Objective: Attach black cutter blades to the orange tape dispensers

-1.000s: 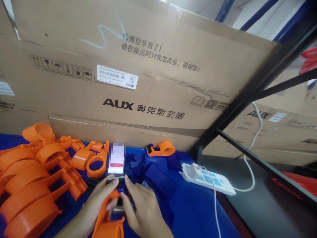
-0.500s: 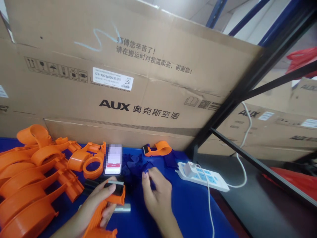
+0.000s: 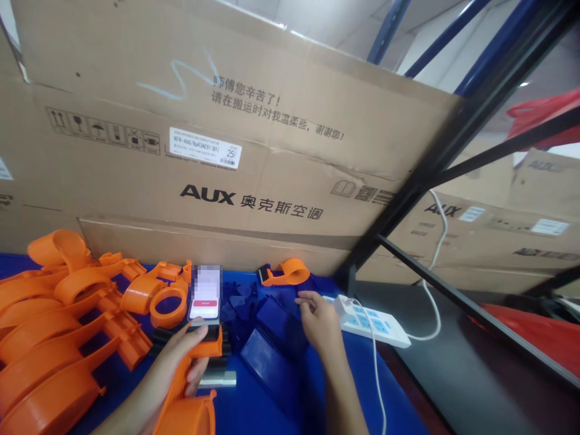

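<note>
My left hand [image 3: 181,356] is wrapped round an orange plastic tape dispenser [image 3: 190,393], thumb near its black toothed head at the top. My right hand [image 3: 319,317] reaches forward and to the right over a pile of dark blue plastic parts [image 3: 272,320], fingers curled down onto them; whether it holds one I cannot tell. A phone [image 3: 205,293] with a lit screen leans just beyond the dispenser's head. A small metal bar [image 3: 218,379] lies on the blue table surface [image 3: 254,411] beside my left hand.
Several orange dispenser bodies [image 3: 58,326] are heaped at the left. One more orange dispenser [image 3: 285,273] lies at the back. A large AUX cardboard box [image 3: 217,139] walls off the rear. A white power strip [image 3: 371,320] with cable sits right, by a black metal frame [image 3: 408,199].
My right hand left the dispenser's head and moved forward and right, to the far side of the blue parts. My left hand kept its hold on the orange dispenser.
</note>
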`<state>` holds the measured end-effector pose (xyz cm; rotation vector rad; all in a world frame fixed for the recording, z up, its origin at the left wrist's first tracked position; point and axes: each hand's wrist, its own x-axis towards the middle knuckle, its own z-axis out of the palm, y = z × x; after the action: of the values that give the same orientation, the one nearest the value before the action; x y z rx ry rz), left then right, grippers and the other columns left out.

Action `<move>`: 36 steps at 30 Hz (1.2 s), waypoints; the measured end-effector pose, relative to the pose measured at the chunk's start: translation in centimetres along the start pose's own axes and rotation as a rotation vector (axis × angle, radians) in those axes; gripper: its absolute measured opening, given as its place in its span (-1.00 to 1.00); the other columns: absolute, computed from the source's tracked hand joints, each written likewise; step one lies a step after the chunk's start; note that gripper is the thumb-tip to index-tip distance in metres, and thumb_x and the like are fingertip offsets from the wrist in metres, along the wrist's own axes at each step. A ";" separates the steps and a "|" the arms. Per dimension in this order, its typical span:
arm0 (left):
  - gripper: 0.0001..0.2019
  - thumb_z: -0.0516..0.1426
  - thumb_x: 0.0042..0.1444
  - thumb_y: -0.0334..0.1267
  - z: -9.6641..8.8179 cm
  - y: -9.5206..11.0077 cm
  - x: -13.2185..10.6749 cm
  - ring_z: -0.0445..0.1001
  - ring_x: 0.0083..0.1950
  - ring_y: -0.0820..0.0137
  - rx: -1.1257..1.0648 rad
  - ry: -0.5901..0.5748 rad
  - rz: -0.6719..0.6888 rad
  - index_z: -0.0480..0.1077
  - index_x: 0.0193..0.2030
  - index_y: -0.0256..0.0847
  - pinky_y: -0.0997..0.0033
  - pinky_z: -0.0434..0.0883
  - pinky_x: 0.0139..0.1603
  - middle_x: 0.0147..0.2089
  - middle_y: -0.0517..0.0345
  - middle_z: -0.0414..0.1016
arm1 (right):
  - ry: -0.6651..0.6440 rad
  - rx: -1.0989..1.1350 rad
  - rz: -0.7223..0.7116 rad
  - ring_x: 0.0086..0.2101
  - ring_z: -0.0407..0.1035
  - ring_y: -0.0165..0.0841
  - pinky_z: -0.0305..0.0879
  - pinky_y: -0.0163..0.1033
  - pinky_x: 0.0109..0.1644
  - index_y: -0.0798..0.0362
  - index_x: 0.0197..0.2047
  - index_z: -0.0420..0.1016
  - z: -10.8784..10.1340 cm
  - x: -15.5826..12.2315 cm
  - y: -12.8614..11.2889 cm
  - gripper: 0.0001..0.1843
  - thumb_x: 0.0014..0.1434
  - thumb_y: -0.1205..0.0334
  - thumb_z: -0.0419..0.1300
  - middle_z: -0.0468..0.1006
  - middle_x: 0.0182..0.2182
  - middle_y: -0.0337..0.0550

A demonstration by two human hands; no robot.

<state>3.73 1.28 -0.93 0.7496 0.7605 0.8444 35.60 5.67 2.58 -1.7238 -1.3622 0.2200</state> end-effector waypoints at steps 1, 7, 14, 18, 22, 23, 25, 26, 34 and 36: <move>-0.52 0.26 0.15 0.24 0.3 -0.1 -0.3 0.20 -0.70 0.44 -0.003 0.035 0.038 0.34 -0.54 -0.08 0.42 0.22 -0.62 -0.71 0.28 0.29 | 0.008 0.012 -0.013 -0.25 0.65 -0.10 0.49 -0.08 -0.12 0.04 -0.19 0.62 0.0 -0.1 -0.2 -0.76 0.21 0.21 0.13 0.75 -0.33 -0.03; -0.54 0.27 0.14 0.25 1.7 0.1 -1.1 0.18 -0.69 0.45 0.016 0.096 0.093 0.36 -0.47 -0.07 0.43 0.29 -0.57 -0.72 0.33 0.24 | 0.106 0.105 -0.138 -0.20 0.60 -0.12 0.47 -0.05 -0.04 0.04 -0.06 0.61 0.4 -2.0 -3.3 -0.66 0.39 0.03 0.09 0.72 -0.24 -0.01; -0.64 0.22 0.27 0.13 1.3 -0.9 -0.4 0.19 -0.68 0.51 0.139 0.177 0.198 0.38 -0.30 -0.11 0.56 0.21 -0.62 -0.67 0.39 0.28 | -0.343 0.292 -0.620 -0.19 0.53 -0.20 0.50 -0.11 -0.09 -0.02 0.26 0.49 2.8 -7.8 -8.5 -0.53 0.31 0.13 0.28 0.64 -0.13 -0.06; -0.68 0.25 0.27 0.11 1.2 -1.0 -0.2 0.26 -0.64 0.49 0.178 0.211 0.221 0.46 -0.10 -0.11 0.57 0.25 -0.60 -0.63 0.40 0.34 | -0.498 0.250 -0.674 -0.03 0.51 -0.15 0.53 -0.07 -0.02 -0.07 0.31 0.46 4.0 -9.2 -9.6 -0.47 0.30 0.14 0.31 0.55 0.06 0.01; -0.66 0.22 0.30 0.13 1.2 -1.0 -0.2 0.20 -0.67 0.51 0.224 0.198 0.247 0.45 -0.22 -0.12 0.56 0.22 -0.60 -0.67 0.39 0.31 | -0.482 0.290 -0.653 -0.10 0.51 -0.22 0.53 -0.12 -0.06 -0.07 0.21 0.54 4.2 -9.0 -9.2 -0.65 0.38 0.26 0.21 0.54 0.01 -0.01; -0.63 0.22 0.29 0.15 1.1 -0.9 -0.1 0.20 -0.68 0.51 0.206 0.202 0.244 0.44 -0.29 -0.13 0.55 0.23 -0.59 -0.68 0.38 0.31 | -0.467 0.308 -0.641 -0.12 0.51 -0.24 0.53 -0.14 -0.08 -0.07 0.20 0.54 4.0 -8.8 -9.0 -0.66 0.39 0.27 0.21 0.54 -0.01 -0.01; -0.53 0.20 0.29 0.19 0.8 -0.4 -0.1 0.22 -0.68 0.50 0.140 0.207 0.240 0.39 -0.45 -0.15 0.53 0.25 -0.57 -0.70 0.31 0.30 | -0.417 0.327 -0.607 -0.18 0.51 -0.26 0.51 -0.17 -0.15 -0.06 0.19 0.54 3.6 -8.3 -8.7 -0.68 0.40 0.28 0.21 0.56 -0.05 -0.04; -0.47 0.17 0.29 0.21 0.6 0.0 -0.1 0.22 -0.68 0.50 0.094 0.197 0.233 0.35 -0.53 -0.16 0.52 0.25 -0.58 -0.71 0.28 0.28 | -0.388 0.323 -0.587 -0.21 0.51 -0.27 0.50 -0.19 -0.19 -0.06 0.17 0.54 3.3 -8.0 -8.6 -0.69 0.40 0.29 0.21 0.57 -0.07 -0.05; -0.75 0.18 0.32 0.03 0.5 3.4 -1.5 0.26 -0.63 0.42 -0.332 0.144 0.316 0.47 -0.17 -0.10 0.47 0.29 -0.57 -0.62 0.28 0.31 | -0.480 0.096 -0.641 -0.10 0.48 -0.16 0.45 -0.03 0.01 -0.02 0.02 0.59 2.7 -6.7 -8.2 -0.82 0.39 0.27 0.22 0.62 -0.10 -0.04; -0.78 0.18 0.33 -0.04 0.7 3.7 -1.9 0.26 -0.62 0.40 -0.352 0.144 0.371 0.45 0.00 -0.06 0.46 0.30 -0.57 -0.61 0.29 0.32 | -0.529 0.013 -0.669 -0.11 0.48 -0.15 0.43 0.00 0.03 -0.02 0.04 0.59 3.2 -6.9 -8.1 -0.81 0.39 0.25 0.22 0.63 -0.10 -0.04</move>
<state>2.08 1.12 2.94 0.5225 0.5822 1.3407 25.44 1.44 4.00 -1.1415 -2.2354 0.3114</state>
